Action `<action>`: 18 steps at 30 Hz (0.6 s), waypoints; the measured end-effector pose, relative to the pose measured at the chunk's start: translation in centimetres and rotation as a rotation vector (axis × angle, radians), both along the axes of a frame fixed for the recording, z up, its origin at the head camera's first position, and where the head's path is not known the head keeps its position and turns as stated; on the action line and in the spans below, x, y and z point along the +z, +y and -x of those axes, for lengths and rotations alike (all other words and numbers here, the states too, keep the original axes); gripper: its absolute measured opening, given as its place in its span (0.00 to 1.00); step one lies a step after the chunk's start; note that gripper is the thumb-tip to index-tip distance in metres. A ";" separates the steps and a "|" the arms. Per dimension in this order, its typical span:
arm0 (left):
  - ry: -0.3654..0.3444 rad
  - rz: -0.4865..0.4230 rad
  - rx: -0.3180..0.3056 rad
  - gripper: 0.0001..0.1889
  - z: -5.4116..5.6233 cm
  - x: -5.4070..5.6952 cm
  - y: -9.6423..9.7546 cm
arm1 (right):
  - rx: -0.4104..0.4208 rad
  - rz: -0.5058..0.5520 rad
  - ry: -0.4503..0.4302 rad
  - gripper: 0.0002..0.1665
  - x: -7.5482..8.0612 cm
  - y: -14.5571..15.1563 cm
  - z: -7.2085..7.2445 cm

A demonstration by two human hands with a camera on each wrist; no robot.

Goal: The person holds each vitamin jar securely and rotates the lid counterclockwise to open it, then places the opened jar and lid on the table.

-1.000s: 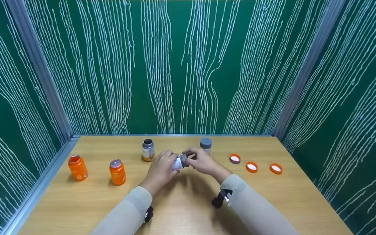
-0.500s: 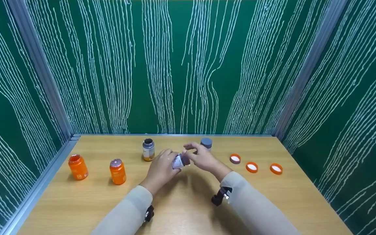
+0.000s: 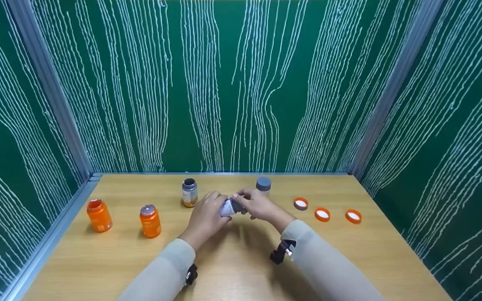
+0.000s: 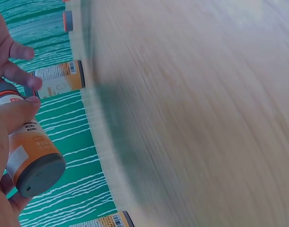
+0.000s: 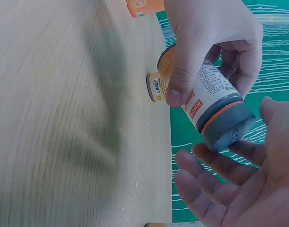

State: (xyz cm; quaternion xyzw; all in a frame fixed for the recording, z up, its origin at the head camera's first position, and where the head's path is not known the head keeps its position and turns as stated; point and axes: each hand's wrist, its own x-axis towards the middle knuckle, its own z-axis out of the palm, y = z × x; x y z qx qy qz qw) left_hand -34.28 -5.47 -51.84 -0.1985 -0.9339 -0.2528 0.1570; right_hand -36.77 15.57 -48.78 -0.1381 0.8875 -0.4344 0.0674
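Near the table's middle my left hand (image 3: 208, 213) grips a white-and-orange supplement bottle (image 5: 206, 92), held tilted with its cap end toward my right hand (image 3: 260, 207). Its grey screw cap (image 5: 229, 126) has an orange band and still sits on the neck. In the right wrist view, my right fingers and thumb spread loosely around the cap, the fingertips close beside it. The grey base of the bottle (image 4: 38, 158) faces the left wrist camera, the left thumb pressed along its side.
Two orange bottles (image 3: 99, 215) (image 3: 150, 221) stand uncapped at left. Behind the left hand is an uncapped grey-necked bottle (image 3: 190, 193); a grey-capped bottle (image 3: 263, 184) stands behind the right. Three loose caps (image 3: 301, 203) (image 3: 322, 214) (image 3: 353, 216) lie upturned on the wooden table (image 3: 241, 267).
My right fingers lifted off the cap half a second ago and have come back around it. My left hand keeps its grip on the bottle; the other bottles and caps have not moved.
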 end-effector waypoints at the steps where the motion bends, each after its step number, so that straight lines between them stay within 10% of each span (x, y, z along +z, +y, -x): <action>1: 0.001 -0.001 -0.002 0.30 0.0 0.0 -0.1 | 0.009 -0.002 0.004 0.27 0.0 0.0 0.0; 18: 0.003 0.023 -0.017 0.30 -0.1 -0.5 -0.2 | 0.190 0.029 0.104 0.22 -0.1 0.9 -0.4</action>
